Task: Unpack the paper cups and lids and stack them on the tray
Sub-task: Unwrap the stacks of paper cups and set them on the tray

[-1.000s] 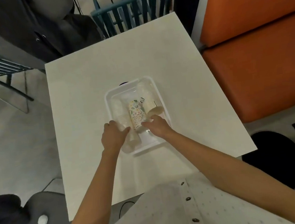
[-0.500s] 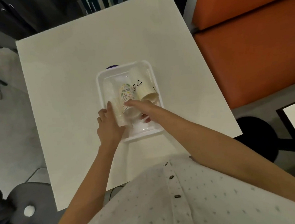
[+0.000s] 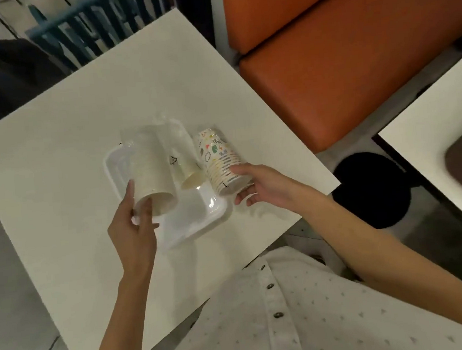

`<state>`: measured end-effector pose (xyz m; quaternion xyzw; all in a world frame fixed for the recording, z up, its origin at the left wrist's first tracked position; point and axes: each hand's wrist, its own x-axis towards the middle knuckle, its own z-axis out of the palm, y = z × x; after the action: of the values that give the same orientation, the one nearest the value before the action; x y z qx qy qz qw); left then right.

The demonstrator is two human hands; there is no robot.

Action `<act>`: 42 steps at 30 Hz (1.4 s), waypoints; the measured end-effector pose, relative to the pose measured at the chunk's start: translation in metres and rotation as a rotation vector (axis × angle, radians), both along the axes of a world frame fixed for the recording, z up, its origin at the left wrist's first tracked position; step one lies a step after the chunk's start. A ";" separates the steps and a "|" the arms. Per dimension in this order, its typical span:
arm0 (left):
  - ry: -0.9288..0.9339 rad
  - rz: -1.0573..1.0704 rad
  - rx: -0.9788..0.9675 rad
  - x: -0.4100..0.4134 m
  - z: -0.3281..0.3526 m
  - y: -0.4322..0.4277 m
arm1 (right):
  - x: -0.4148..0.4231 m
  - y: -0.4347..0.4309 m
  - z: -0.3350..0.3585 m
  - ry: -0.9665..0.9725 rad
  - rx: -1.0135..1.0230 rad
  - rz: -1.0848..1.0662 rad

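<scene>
Both hands are loaded. The left hand [image 3: 132, 225] curls thumb and fingers round the near end of a tall white stack in clear plastic wrap [image 3: 149, 168]. The right hand [image 3: 261, 189] grips the mouth end of a sleeve of white paper cups printed with coloured doodles [image 3: 220, 161], thumb on top, fingers underneath.

The shallow white plastic tray [image 3: 194, 220] sits on the pale square table [image 3: 56, 176] between the two hands. A plain cream cup stack [image 3: 186, 167] lies in it on its side, mouth towards the person.

Here's what matters: all three stacks run lengthways near end to about 12 o'clock, the printed one leaning towards 11. The wrapped stack is held above the tray's 9 o'clock side; the printed cups sit just off the rim at 3 o'clock. So the left hand looks nearer to the tray, but that wrap probably needs peeling first, and with both hands occupied something likely has to go down.
</scene>
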<state>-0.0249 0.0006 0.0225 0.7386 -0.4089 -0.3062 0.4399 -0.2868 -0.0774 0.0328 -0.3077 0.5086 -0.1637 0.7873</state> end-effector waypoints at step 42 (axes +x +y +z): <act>-0.501 -1.229 -0.084 -0.572 0.028 0.080 | -0.518 0.237 0.007 0.482 -0.142 -0.749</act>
<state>-0.5969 0.0809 0.0501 0.4021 -0.8572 -0.3041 0.1052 -0.8053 0.1594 0.0395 -0.1852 0.7414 -0.3953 0.5096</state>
